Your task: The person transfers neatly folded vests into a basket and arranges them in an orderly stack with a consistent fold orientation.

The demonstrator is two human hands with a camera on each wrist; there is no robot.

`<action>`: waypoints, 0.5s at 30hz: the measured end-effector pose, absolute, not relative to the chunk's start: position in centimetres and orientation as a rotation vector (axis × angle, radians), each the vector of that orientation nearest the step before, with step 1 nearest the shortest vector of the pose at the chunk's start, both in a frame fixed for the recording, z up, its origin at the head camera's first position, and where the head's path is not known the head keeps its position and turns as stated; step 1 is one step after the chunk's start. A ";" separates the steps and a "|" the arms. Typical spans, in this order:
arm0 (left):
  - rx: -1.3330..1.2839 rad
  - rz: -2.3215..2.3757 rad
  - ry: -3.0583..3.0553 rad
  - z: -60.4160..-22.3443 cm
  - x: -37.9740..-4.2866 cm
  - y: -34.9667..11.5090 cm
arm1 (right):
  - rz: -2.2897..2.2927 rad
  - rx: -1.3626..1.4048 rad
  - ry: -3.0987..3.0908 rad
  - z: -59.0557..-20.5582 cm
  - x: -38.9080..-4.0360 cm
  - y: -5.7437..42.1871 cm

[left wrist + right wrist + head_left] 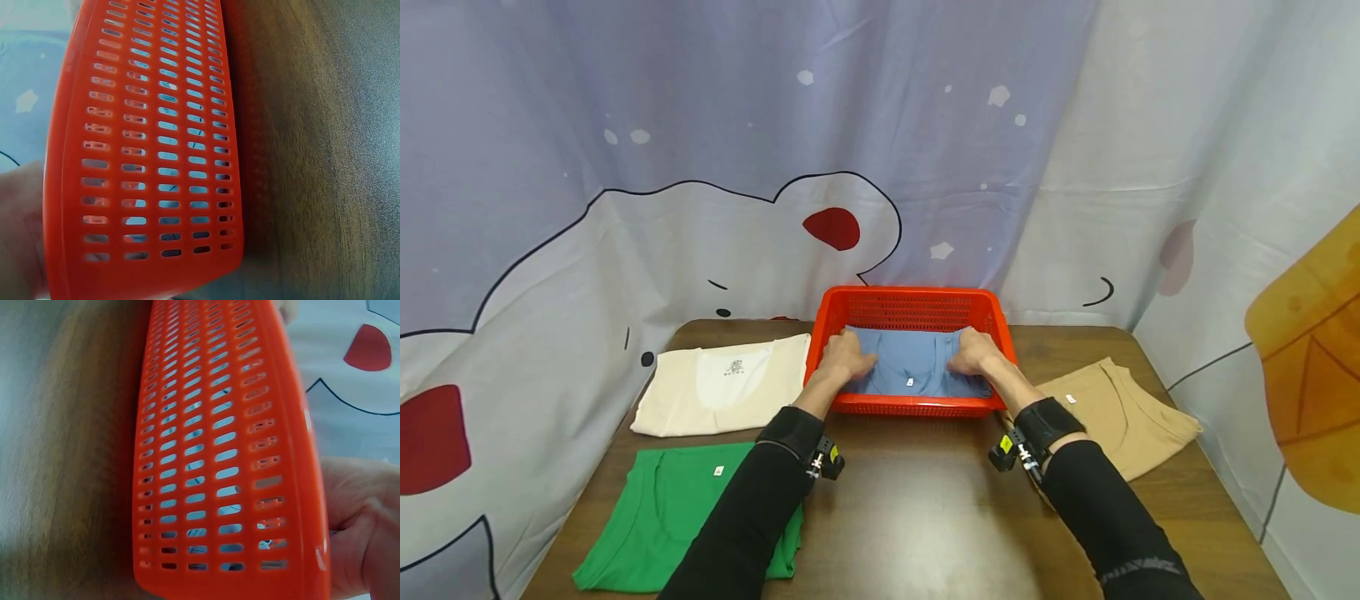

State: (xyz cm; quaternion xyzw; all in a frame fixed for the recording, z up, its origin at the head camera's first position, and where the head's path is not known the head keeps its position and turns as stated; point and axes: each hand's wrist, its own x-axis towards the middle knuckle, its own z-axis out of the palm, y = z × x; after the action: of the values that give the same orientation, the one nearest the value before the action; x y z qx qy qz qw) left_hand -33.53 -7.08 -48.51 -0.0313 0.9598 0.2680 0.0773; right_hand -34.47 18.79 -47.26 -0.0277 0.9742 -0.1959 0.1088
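A folded blue shirt (912, 360) lies in a red plastic basket (917, 406), its neckline and small white label facing up. At its left side my left hand (846, 357) grips the edge, thumb over the fabric. My right hand (973, 353) holds the opposite side in much the same way. Both hands reach in over the near rim. In the left wrist view the slotted basket wall (156, 181) hides most of the left hand (19, 231). From the right wrist, part of the right hand (365, 525) shows beyond the rim, fingertips hidden.
Left of the basket lies a folded cream garment (677, 392) with a printed patch, and nearer a green one (655, 517) partly under the left sleeve. A tan garment (1120, 417) lies right, beside the right forearm. A patterned curtain (925, 150) hangs behind the wooden table (917, 508).
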 end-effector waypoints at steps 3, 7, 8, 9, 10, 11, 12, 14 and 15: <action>-0.089 0.848 2.840 -48.5 -33.2 -7.1 | -0.603 -0.053 2.845 -47.1 -34.4 18.7; -0.066 0.889 2.792 -48.3 -32.8 -7.2 | -0.628 -0.032 2.826 -46.9 -34.1 18.6; -0.060 0.894 2.782 -48.3 -32.8 -7.3 | -0.641 -0.024 2.818 -47.0 -34.1 18.5; -0.055 0.897 2.772 -48.3 -32.8 -7.3 | -0.652 -0.014 2.810 -47.0 -34.0 18.5; -0.048 0.895 2.765 -48.3 -32.7 -7.4 | -0.664 -0.003 2.800 -47.0 -34.0 18.5; -0.044 0.900 2.756 -48.2 -32.7 -7.4 | -0.676 0.007 2.789 -47.0 -34.0 18.5; -0.039 0.903 2.748 -48.2 -32.8 -7.5 | -0.684 0.014 2.778 -47.0 -33.9 18.5; -0.037 0.922 2.724 -48.1 -32.8 -7.6 | -0.697 0.023 2.762 -47.0 -33.9 18.5; -0.036 0.925 2.714 -48.2 -32.9 -7.6 | -0.701 0.022 2.756 -47.0 -33.9 18.5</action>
State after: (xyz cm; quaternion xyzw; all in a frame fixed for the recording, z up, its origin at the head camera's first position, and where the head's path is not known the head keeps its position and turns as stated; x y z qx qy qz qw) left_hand -32.94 -7.64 -48.15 -0.0126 0.9375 0.3197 0.1367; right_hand -33.87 18.45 -47.04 0.0078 0.9584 -0.2439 0.1483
